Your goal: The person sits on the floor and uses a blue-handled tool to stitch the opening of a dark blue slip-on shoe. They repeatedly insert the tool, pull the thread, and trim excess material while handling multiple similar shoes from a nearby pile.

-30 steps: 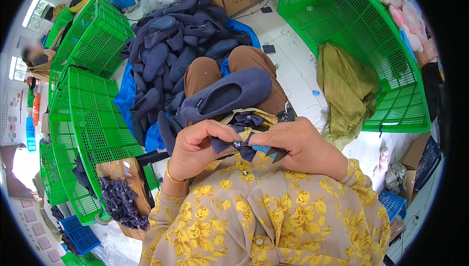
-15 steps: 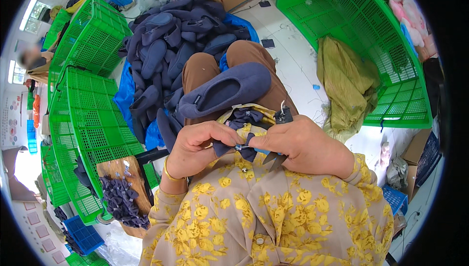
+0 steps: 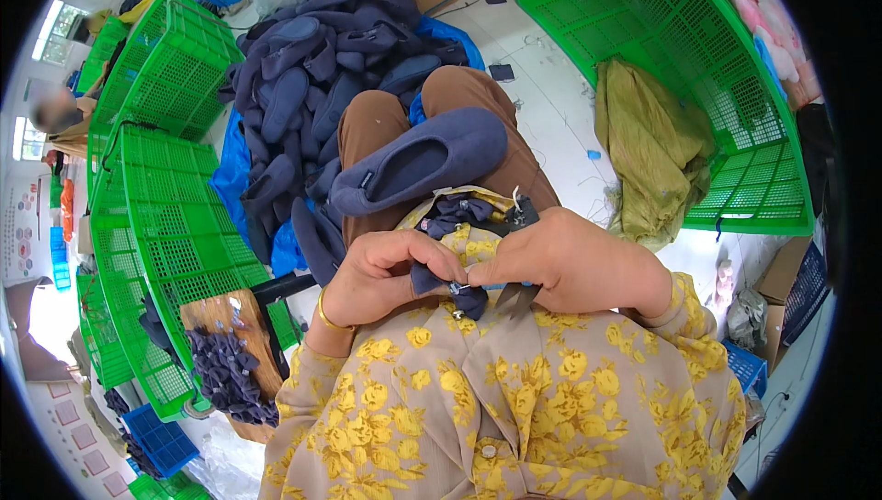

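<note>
My left hand (image 3: 372, 275) pinches a small navy fabric bow (image 3: 470, 303) in front of my chest. Fingers closed, my right hand (image 3: 574, 266) meets it, the thumb tip at a thin shiny needle (image 3: 459, 288) against the bow. Dark blade-like ends (image 3: 516, 300), perhaps of thread snips, stick out below the right palm; their other end is hidden. A navy slipper (image 3: 418, 162) lies across my thighs. Between it and my hands sits an open cloth pouch (image 3: 491, 246) with more navy bows (image 3: 459, 212) in it.
Ahead, a big pile of navy slippers (image 3: 308, 68) rests on blue sheeting. Green mesh crates (image 3: 188, 215) stand at left, another green crate (image 3: 680, 17) at right beside an olive sack (image 3: 648, 151). Several bows (image 3: 225, 367) lie on a wooden board (image 3: 265, 344) by my left elbow.
Both hands have stayed together at the bow, with the right hand shifting slightly. The bow has turned and now hangs a little lower. The view has tilted slightly.
</note>
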A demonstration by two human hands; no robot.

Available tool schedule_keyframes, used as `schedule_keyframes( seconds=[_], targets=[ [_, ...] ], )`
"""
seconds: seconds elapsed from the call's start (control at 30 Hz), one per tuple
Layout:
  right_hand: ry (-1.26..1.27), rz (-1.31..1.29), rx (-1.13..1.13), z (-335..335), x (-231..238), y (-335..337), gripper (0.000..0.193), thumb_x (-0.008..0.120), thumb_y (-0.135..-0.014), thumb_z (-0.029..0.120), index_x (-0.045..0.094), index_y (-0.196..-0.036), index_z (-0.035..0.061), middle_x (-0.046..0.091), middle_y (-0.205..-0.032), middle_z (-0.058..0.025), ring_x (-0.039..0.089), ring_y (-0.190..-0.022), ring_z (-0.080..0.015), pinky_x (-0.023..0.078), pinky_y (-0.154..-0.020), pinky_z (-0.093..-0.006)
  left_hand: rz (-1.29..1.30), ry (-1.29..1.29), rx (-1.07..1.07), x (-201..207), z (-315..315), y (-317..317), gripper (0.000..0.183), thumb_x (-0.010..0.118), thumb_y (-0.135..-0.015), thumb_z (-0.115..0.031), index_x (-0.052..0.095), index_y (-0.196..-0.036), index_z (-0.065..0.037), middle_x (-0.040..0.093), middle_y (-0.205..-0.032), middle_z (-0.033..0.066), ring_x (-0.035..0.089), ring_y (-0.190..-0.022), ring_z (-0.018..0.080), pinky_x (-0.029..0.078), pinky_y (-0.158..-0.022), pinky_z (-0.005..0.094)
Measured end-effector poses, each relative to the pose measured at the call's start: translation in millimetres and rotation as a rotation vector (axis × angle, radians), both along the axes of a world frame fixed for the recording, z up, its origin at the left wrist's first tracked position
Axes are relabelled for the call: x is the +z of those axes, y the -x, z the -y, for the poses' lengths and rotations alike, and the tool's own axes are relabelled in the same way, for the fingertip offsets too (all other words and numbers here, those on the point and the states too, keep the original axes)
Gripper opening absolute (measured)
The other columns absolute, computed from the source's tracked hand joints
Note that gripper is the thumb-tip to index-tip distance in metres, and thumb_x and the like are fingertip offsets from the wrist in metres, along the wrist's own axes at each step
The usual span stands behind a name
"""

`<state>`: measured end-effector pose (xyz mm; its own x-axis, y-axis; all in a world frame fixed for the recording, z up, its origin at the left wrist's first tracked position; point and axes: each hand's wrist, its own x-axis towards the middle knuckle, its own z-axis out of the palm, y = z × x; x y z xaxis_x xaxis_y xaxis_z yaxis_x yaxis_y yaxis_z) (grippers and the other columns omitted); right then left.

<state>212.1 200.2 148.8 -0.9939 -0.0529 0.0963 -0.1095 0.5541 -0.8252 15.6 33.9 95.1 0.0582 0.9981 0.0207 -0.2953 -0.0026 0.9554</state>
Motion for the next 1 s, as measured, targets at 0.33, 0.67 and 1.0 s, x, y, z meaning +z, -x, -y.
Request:
schedule_keyframes(
  seconds=[0.33,0.67,1.0],
  targets=[
    [0.077,-0.066,-0.059,9,-34,-12,0.06,0.067,-0.058,-0.006,0.067,-0.115,0.0136,0.066,-0.083,-0.0076,0.065,-0.074,-0.0308,0.05,-0.06,-0.0362,0.081,0.192,0.068,-1,5,-17,0.006,0.071,-0.084,0.002,0.066,-0.088,0.002,0.069,-0.095,0.0125,0.066,-0.089,0.0194,0.054,-0.082,0.0307],
    [-0.005,-0.054,-0.034,11,-36,-14,0.057,0.068,-0.062,-0.003,0.064,-0.116,0.0158,0.06,-0.077,-0.0041,0.063,-0.071,-0.0279,0.047,-0.058,-0.0376,0.104,0.315,-0.003,1,6,-15,0.011,0.07,-0.084,0.005,0.067,-0.095,0.003,0.068,-0.099,0.01,0.065,-0.089,0.016,0.055,-0.078,0.0272],
    [-0.12,-0.036,-0.024,17,-26,-10,0.022,0.061,-0.079,0.007,0.061,-0.101,0.0114,0.058,-0.072,-0.0052,0.063,-0.069,-0.0277,0.049,-0.057,-0.0382,0.07,0.404,-0.002,0,7,-18,0.014,0.069,-0.083,0.008,0.066,-0.096,0.004,0.066,-0.096,0.0072,0.066,-0.084,0.0132,0.055,-0.074,0.0249]
  ],
)
